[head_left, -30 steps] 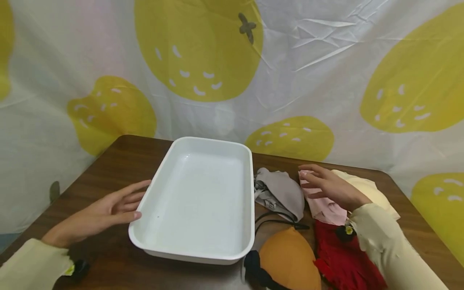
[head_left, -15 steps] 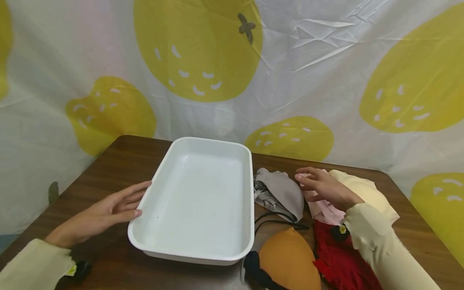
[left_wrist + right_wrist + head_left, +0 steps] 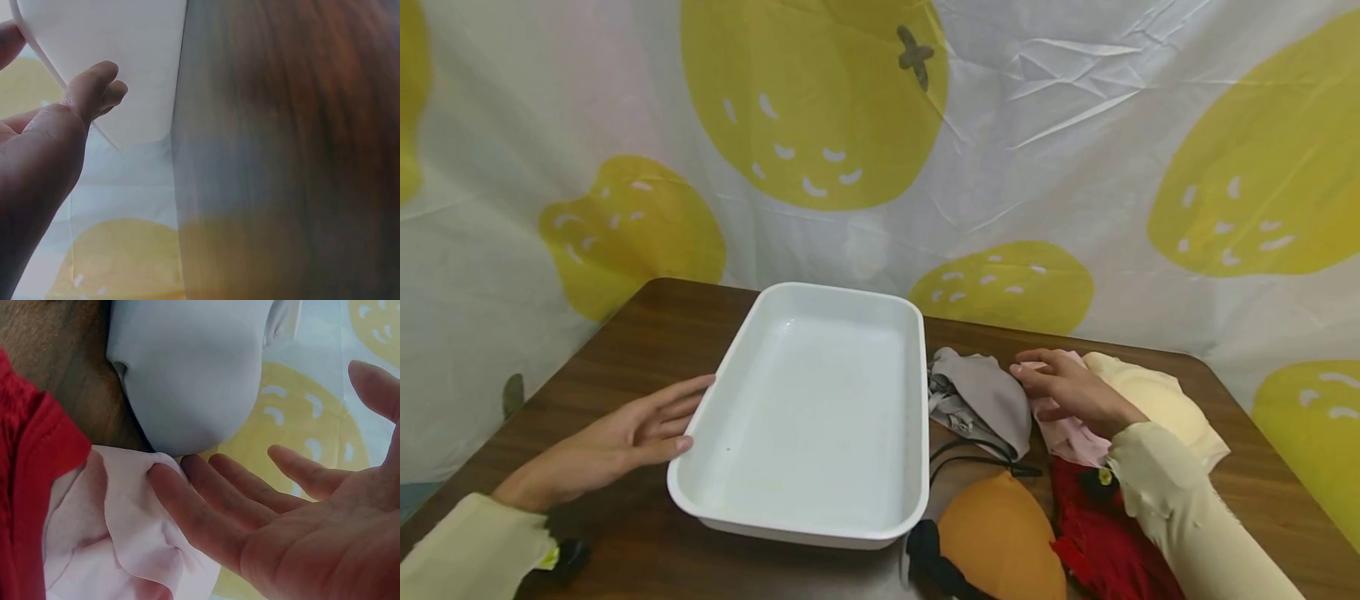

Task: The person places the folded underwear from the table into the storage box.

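Observation:
A white rectangular tray [image 3: 816, 425] stands on the table with nothing in it. At its left rim rests my left hand [image 3: 602, 437], thumb on the edge and fingers against the outer side; the left wrist view shows those fingers [image 3: 94, 87] touching the tray's wall. My right hand [image 3: 1078, 392] is over a pink cloth garment [image 3: 1071, 437], beside a grey folded bra [image 3: 988, 400]. In the right wrist view its fingers [image 3: 200, 515] are spread and slightly bent, with the little finger near or touching the pink fabric; nothing is held.
An orange bra [image 3: 1000, 533] with black straps lies at the tray's front right. Red fabric [image 3: 1101, 533] is under the right forearm, and a cream padded garment [image 3: 1157, 400] lies behind the right hand. A lemon-print curtain [image 3: 850, 242] hangs behind the brown table [image 3: 625, 358].
My right hand has shifted slightly down and to the left over the pink garment. The left hand and the tray stay where they were.

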{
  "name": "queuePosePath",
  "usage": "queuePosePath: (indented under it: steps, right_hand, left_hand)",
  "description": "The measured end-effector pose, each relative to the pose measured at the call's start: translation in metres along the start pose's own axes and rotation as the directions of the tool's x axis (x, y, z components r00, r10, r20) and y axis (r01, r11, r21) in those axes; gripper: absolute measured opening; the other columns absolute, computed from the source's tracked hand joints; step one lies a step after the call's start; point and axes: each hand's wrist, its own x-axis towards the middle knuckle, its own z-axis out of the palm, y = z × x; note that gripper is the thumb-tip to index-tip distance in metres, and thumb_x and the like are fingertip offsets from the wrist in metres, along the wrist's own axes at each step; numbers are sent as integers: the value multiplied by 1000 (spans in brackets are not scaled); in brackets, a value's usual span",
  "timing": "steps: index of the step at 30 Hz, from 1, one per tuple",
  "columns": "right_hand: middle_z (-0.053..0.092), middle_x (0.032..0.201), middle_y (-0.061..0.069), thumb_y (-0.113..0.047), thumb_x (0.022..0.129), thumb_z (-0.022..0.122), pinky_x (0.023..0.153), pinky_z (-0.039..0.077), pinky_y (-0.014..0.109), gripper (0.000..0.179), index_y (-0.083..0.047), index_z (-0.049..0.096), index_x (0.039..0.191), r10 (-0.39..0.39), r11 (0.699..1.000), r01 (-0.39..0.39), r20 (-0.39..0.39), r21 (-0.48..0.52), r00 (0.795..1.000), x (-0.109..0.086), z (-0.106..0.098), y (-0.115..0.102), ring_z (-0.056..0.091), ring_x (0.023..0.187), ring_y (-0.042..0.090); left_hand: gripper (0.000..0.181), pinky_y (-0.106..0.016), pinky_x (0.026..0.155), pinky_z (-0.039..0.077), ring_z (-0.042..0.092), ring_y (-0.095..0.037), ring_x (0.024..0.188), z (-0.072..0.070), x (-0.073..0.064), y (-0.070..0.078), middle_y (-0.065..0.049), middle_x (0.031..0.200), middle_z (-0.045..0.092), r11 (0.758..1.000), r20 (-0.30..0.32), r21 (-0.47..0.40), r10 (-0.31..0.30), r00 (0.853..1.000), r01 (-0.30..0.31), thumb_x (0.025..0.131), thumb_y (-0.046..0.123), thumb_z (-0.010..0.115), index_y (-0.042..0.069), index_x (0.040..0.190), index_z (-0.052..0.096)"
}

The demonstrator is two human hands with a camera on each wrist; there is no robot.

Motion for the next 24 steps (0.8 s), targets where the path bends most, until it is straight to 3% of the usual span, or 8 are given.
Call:
queuePosePath:
  steps: [7, 13, 24]
  right_hand:
    - [41, 150, 35, -39, 102, 56, 93, 57, 46, 74, 4, 26, 154, -18, 997, 15, -40, -74, 999, 5, 7, 0, 53, 130, 42]
    - [46, 147, 34, -38, 99, 62, 86, 56, 37, 70, 2, 35, 151, -9, 988, 1, -55, -155, 998, 10, 12, 3, 57, 124, 37]
    - [47, 144, 35, -34, 91, 74, 89, 56, 43, 77, 3, 38, 149, -29, 969, 12, -67, -248, 997, 15, 18, 7, 52, 129, 43]
  left_hand:
    - [70, -16, 103, 48, 42, 9, 138, 1, 0, 1, -30, 164, 13, 1000, -5, -11, -25, 1000, 25, 103, 3, 50, 5, 161, 12]
    - [70, -16, 104, 47, 42, 9, 139, 1, 0, 1, -23, 166, 17, 1000, 0, -24, -17, 1000, 17, 103, 2, 50, 5, 161, 11]
    - [70, -16, 103, 48, 42, 9, 139, 2, -1, 1, -25, 166, 16, 1000, 1, -14, -16, 1000, 16, 103, 2, 49, 6, 161, 11]
